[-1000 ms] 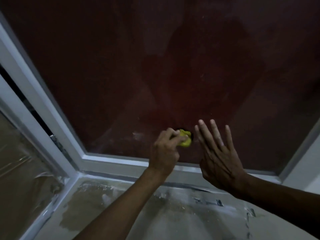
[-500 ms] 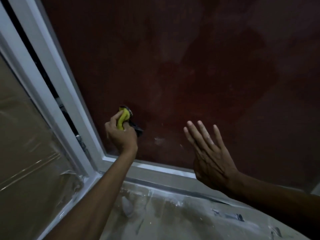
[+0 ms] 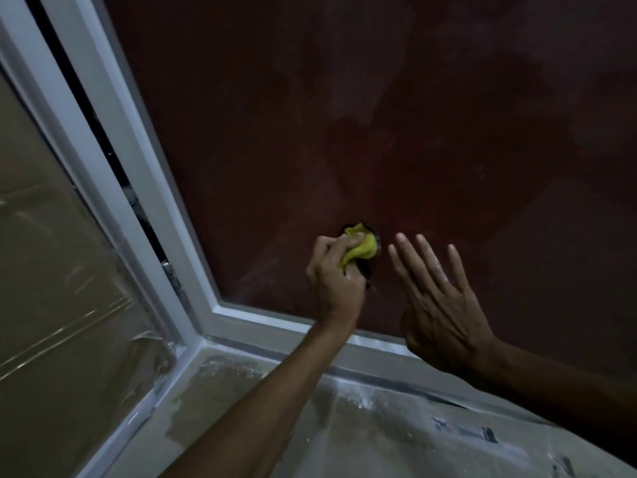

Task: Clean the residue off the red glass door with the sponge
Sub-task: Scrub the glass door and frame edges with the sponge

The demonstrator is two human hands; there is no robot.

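The dark red glass door fills the upper part of the view, with faint dull smears on it. My left hand grips a crumpled yellow sponge and presses it against the lower glass. Just to its right, my right hand is held flat with fingers straight and spread, at the glass surface. Whether its palm touches the pane is unclear.
A white door frame runs down the left and along the bottom of the pane. A plastic-covered panel stands at the left. The floor below is covered in film with white dust and stains.
My left hand with the sponge swept from near my right hand out to the left edge of the glass, then back right beside my right hand. The right hand stayed flat.
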